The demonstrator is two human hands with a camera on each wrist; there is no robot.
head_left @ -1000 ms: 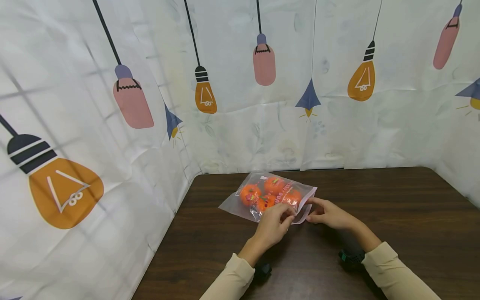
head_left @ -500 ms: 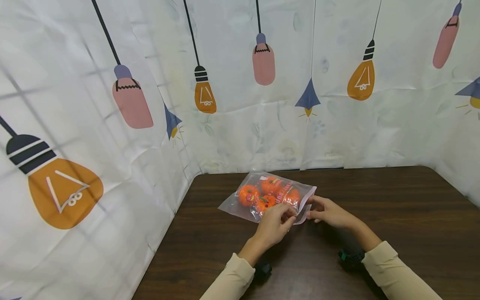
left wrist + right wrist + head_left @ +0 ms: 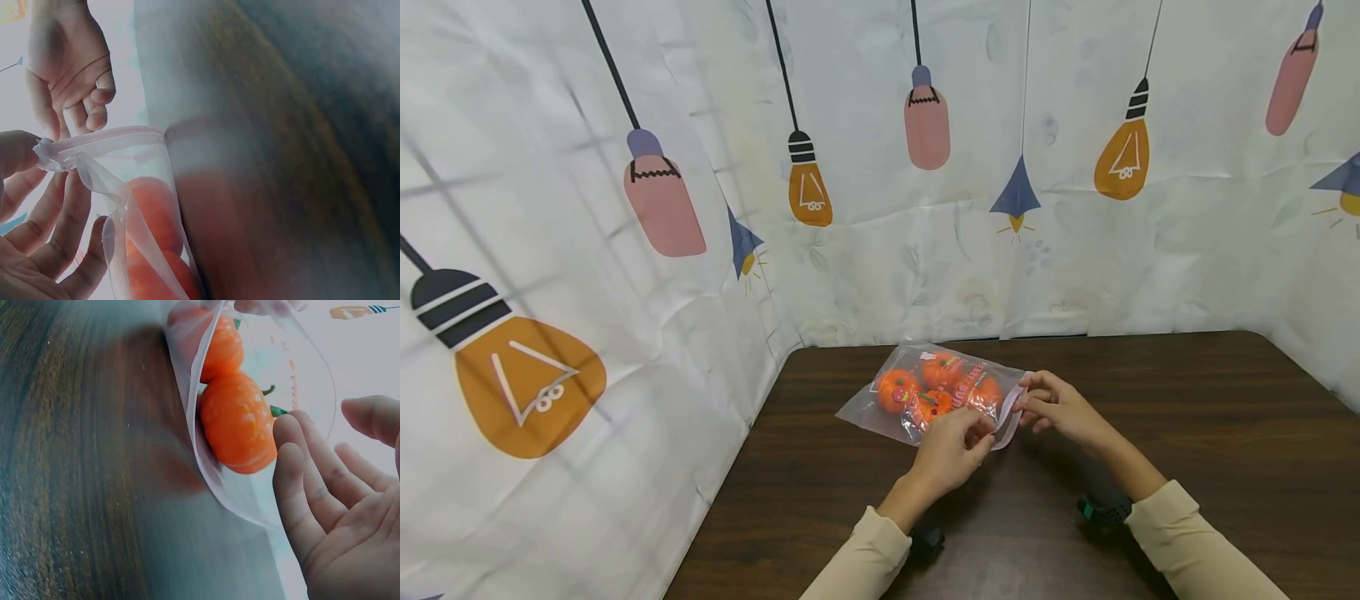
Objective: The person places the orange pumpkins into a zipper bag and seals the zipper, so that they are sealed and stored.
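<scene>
A clear zip bag (image 3: 867, 410) with pink print lies on the table, its mouth facing right. Inside sit several orange pumpkin-like pieces (image 3: 897, 390), ridged and green-stemmed in the right wrist view. My left hand (image 3: 946, 450) pinches the near part of the bag's mouth; in the left wrist view the rim (image 3: 112, 139) is gathered between thumb and fingers. At the mouth's right side is my right hand (image 3: 1063, 412). In the right wrist view its fingers (image 3: 290, 464) are loosely bent before the opening, the thumb (image 3: 375, 419) apart with nothing pinched between.
The dark wooden table (image 3: 1210, 417) extends to the right and toward the front. Behind and at the left hangs a white curtain (image 3: 865, 275) printed with lamps. A dark wrist device (image 3: 1103, 510) sits under the right wrist, another device (image 3: 927, 542) under the left.
The right hand's fingers have moved up along the bag's mouth, and the rim's far corner has shifted slightly left. The left hand and the orange pieces have barely moved.
</scene>
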